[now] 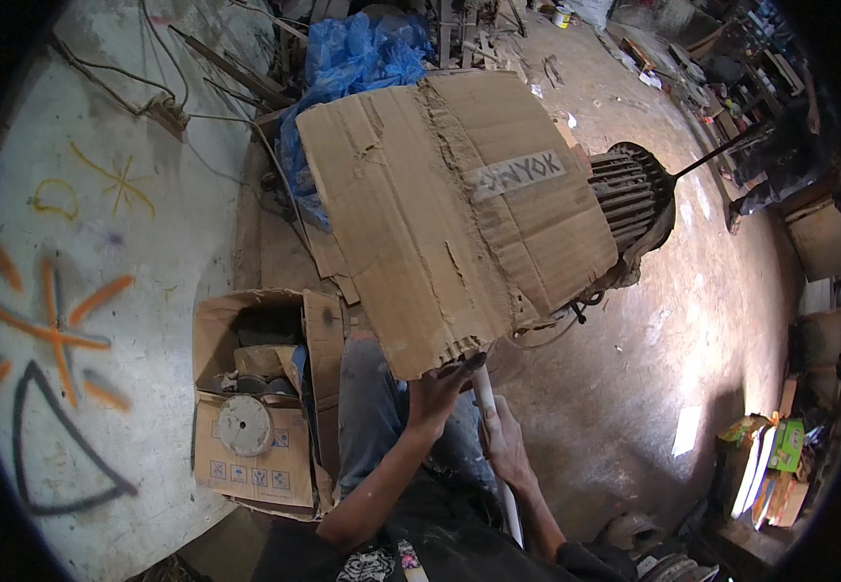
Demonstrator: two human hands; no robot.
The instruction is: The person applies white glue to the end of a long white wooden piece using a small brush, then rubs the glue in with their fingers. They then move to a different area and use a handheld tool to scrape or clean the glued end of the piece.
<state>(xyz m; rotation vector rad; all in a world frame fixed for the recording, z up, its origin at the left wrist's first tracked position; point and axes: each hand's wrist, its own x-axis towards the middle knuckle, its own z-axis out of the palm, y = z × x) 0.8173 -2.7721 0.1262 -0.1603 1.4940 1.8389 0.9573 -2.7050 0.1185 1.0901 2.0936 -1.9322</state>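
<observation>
A long pale rod (486,398) slants up from my lap to the lower edge of a large brown cardboard sheet (391,213). My right hand (506,444) is closed round the rod at mid-length. Just under the cardboard's edge, my left hand (432,400) is bent inward with its fingers at the rod's upper end. Those fingers are partly in shadow, and what they pinch cannot be made out. The cardboard lies over a machine, hiding most of it; a dark finned motor (629,199) sticks out on its right side.
An open cardboard box (256,466) with discs and blocks stands left of my legs, a pale round disc (245,425) on its front. A painted wall (81,272) rises at the left. Blue plastic (353,53) lies behind. Another person (779,165) is far right, beyond the concrete floor (585,388).
</observation>
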